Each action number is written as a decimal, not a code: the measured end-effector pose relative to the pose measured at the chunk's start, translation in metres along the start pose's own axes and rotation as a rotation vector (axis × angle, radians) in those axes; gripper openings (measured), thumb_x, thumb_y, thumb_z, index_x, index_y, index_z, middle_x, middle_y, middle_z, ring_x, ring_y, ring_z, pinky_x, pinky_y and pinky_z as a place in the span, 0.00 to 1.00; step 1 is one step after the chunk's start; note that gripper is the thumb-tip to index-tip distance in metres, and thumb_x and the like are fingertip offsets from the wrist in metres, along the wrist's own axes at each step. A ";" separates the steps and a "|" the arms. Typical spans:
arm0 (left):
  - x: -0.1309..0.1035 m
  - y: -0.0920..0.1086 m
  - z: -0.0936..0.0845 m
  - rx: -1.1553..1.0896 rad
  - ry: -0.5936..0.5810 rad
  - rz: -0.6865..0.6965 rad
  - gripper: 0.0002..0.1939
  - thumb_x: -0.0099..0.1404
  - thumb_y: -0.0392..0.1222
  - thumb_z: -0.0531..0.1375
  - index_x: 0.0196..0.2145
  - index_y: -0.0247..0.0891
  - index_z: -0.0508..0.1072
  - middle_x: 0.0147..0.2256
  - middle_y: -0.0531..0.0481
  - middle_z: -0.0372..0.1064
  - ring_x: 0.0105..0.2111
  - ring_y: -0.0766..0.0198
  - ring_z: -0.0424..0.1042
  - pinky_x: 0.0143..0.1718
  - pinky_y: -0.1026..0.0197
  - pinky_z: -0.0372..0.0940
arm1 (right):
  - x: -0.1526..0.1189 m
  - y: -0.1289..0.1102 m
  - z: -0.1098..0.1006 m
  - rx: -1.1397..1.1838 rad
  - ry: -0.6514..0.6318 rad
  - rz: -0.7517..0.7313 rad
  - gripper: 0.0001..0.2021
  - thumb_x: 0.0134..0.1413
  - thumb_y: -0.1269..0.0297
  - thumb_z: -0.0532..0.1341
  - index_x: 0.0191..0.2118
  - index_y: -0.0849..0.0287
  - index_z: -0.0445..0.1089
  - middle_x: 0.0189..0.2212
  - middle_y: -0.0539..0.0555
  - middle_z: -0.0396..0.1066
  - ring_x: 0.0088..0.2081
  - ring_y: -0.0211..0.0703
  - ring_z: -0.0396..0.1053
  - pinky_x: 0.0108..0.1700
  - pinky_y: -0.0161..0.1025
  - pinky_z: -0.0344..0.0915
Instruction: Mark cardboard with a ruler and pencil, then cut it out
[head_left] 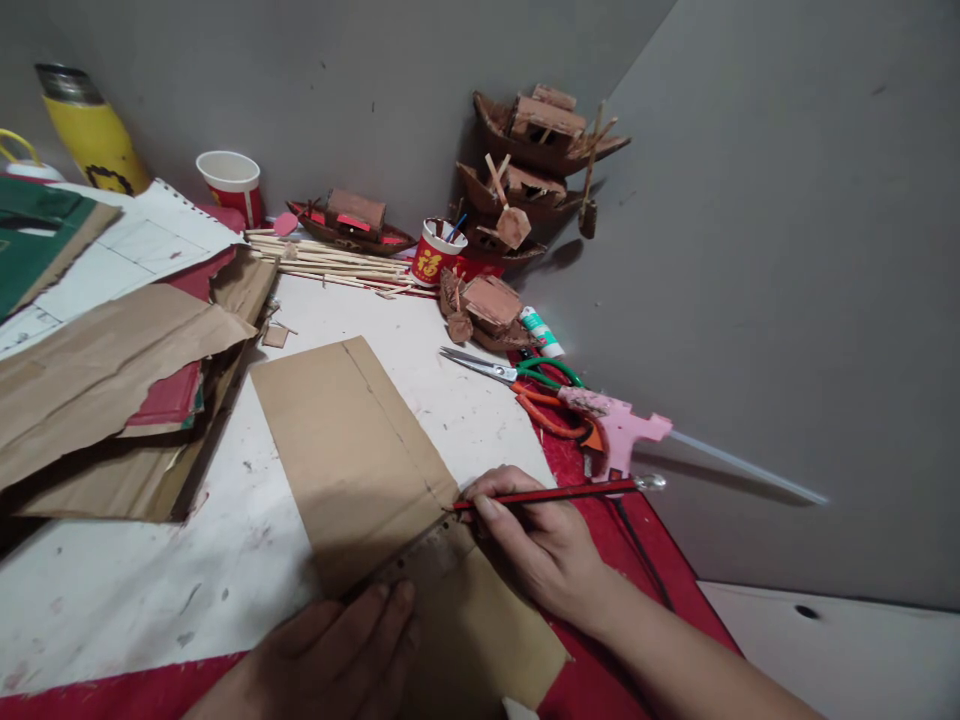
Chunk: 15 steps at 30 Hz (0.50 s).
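Observation:
A sheet of brown cardboard (349,430) lies on the white work surface, with a thin pencil line running along its right part. Across it lies a ruler (420,553), dark and partly transparent. My left hand (337,650) presses the ruler down, its fingers close together and in shadow. In my right hand (536,535) is a red and black pencil (562,493), pinched between thumb and fingers. Its tip touches the cardboard by the ruler's far edge, close to the sheet's right edge. The lower part of the cardboard is partly covered by my left hand.
Torn cardboard pieces (97,370) are piled at left. Scissors (487,365), a pink glue gun (619,430) and its cord sit at right. Behind stand stacked model boats (525,180), wooden sticks (337,262), paper cups (232,172) and a yellow bottle (94,130) along the grey wall.

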<state>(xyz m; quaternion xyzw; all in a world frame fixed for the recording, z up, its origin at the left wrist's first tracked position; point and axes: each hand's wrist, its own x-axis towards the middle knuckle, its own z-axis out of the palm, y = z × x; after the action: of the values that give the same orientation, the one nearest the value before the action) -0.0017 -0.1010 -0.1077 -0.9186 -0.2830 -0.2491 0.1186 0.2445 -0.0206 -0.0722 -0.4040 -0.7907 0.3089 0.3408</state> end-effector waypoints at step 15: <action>-0.002 0.004 0.006 0.021 0.041 -0.023 0.18 0.71 0.36 0.47 0.47 0.39 0.75 0.51 0.49 0.71 0.51 0.63 0.64 0.61 0.58 0.45 | -0.001 0.000 0.002 0.019 0.000 0.057 0.07 0.65 0.70 0.54 0.36 0.57 0.68 0.28 0.49 0.67 0.29 0.35 0.67 0.32 0.30 0.63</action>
<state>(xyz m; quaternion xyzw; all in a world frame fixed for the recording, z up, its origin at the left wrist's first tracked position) 0.0012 -0.1030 -0.1137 -0.9087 -0.2936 -0.2664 0.1312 0.2432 -0.0219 -0.0739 -0.4233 -0.7758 0.3261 0.3355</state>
